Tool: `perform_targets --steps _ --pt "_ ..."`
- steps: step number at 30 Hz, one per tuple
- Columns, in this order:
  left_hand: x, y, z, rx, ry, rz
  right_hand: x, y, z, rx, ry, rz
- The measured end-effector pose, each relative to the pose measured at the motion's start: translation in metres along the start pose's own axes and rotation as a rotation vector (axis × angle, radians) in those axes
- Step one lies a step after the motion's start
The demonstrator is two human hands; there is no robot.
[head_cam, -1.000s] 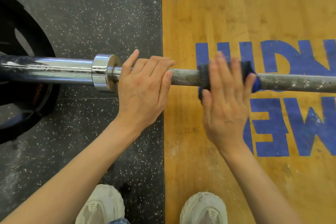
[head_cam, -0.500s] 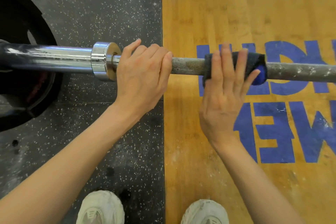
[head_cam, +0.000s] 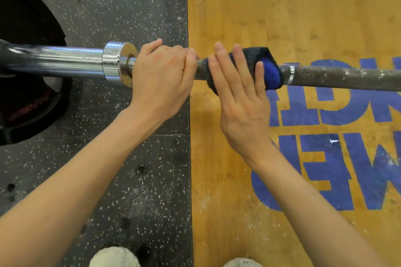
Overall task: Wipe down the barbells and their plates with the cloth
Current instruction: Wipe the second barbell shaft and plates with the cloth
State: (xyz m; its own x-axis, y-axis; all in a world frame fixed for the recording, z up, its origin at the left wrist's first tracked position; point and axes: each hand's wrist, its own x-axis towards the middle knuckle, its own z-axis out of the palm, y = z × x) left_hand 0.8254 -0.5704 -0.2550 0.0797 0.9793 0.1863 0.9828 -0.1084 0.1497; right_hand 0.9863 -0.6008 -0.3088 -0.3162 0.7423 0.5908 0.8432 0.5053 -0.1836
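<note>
Two hands on barbell (head_cam: 338,76), long axis left-right. Left hand (head_cam: 161,76) fingers curled round shaft beside collar (head_cam: 118,63). Right hand (head_cam: 240,93) fingers straight, apart, pressing cloth (head_cam: 270,71) onto shaft; chalky unwiped length lies rightward, nearer right hand.

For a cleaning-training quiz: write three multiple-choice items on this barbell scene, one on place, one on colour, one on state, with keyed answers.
1. The cloth sits where?
A. wrapped on the bar shaft
B. on the floor
C. on the plate

2. The floor lettering is
A. red
B. blue
C. white

3. The left hand is
A. flat on the floor
B. hanging free
C. curled round the bar

Answers: 1 A, the right hand presses it round the shaft; 2 B, blue paint on wood; 3 C, fingers curled over the bar beside the chrome collar.
</note>
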Motion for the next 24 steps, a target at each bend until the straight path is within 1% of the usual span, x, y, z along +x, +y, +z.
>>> perform_targets --steps 1,2,4,6,7,9,11,12,13,15,17,18,20,22,24 --pt "0.003 -0.001 0.0 -0.009 -0.007 0.001 -0.002 0.011 0.001 -0.035 -0.001 -0.024" --pt "0.005 -0.003 0.0 -0.023 -0.01 0.001 -0.006 0.023 0.0 -0.074 0.009 -0.005" --pt "0.01 -0.003 0.002 -0.047 -0.007 -0.004 -0.013 0.033 -0.004 -0.132 0.058 0.115" --pt "0.014 -0.003 0.004 -0.033 -0.014 -0.014 -0.009 0.02 0.001 -0.108 0.082 0.214" --pt "0.017 -0.004 0.005 -0.014 -0.025 -0.013 -0.004 0.009 0.006 -0.079 0.071 0.214" --pt "0.021 -0.005 0.005 0.02 -0.048 0.012 0.007 -0.007 0.013 -0.026 0.023 0.126" --pt "0.024 -0.009 0.003 0.026 -0.064 0.035 0.011 0.002 0.012 -0.053 -0.028 0.012" --pt "0.024 -0.01 0.003 0.018 -0.064 0.035 0.009 0.014 0.008 -0.094 -0.045 -0.012" --pt "0.024 -0.01 0.003 0.006 -0.058 0.029 0.004 0.027 0.003 -0.138 -0.046 0.013" --pt "0.021 -0.009 0.004 -0.014 -0.034 0.012 -0.003 0.036 -0.01 -0.181 -0.008 0.169" --pt "0.02 -0.007 0.005 -0.045 -0.019 -0.004 0.004 0.018 -0.01 -0.122 0.009 0.29" --pt "0.018 -0.006 0.005 -0.06 -0.016 -0.005 0.012 0.005 -0.006 -0.062 -0.006 0.293" --pt "0.013 -0.005 0.005 -0.065 -0.01 0.001 0.027 -0.013 -0.002 0.025 -0.06 0.219" --pt "0.007 -0.005 0.005 -0.091 0.006 0.001 0.03 -0.006 -0.009 0.001 -0.118 0.162" --pt "-0.001 -0.004 0.005 -0.136 0.043 0.002 0.019 0.009 -0.022 -0.078 -0.139 0.22"
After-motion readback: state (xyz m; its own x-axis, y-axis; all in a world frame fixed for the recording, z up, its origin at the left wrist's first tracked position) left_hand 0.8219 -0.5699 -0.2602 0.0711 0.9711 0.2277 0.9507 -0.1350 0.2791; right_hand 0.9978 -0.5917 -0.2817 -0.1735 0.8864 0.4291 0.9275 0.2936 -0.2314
